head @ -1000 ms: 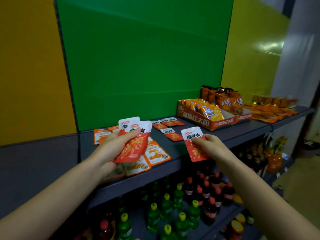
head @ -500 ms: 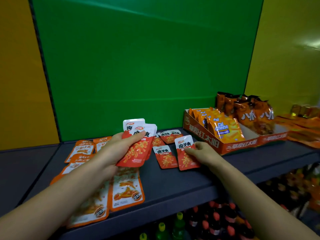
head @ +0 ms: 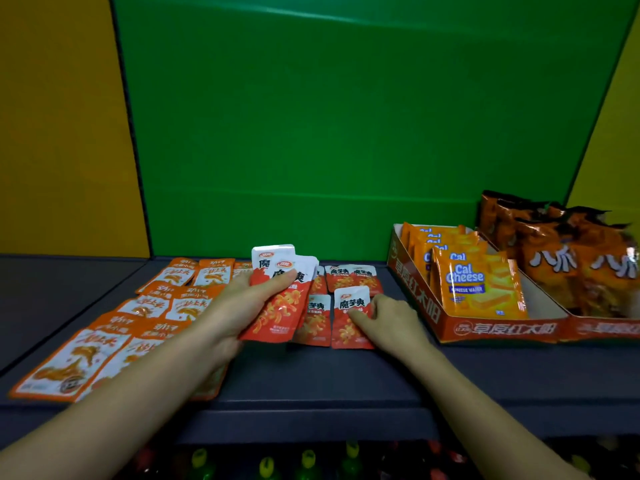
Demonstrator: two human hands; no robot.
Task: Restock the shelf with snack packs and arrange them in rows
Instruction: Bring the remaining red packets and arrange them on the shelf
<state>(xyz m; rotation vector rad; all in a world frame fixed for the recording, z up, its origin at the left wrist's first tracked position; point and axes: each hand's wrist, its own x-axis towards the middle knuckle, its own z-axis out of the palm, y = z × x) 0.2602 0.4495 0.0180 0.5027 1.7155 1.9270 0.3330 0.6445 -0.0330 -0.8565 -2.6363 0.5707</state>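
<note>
Wafer tray [head: 502, 329] beside red packs [head: 351, 304]

The single head-worn wide-angle camera looks forward and somewhat down from close in front of the shelf [head: 346, 379], facing its green back panel [head: 346, 116] nearly square-on, so near that the shelf fills the frame's width and only bottle tops [head: 308, 459] show along the bottom edge.
</note>
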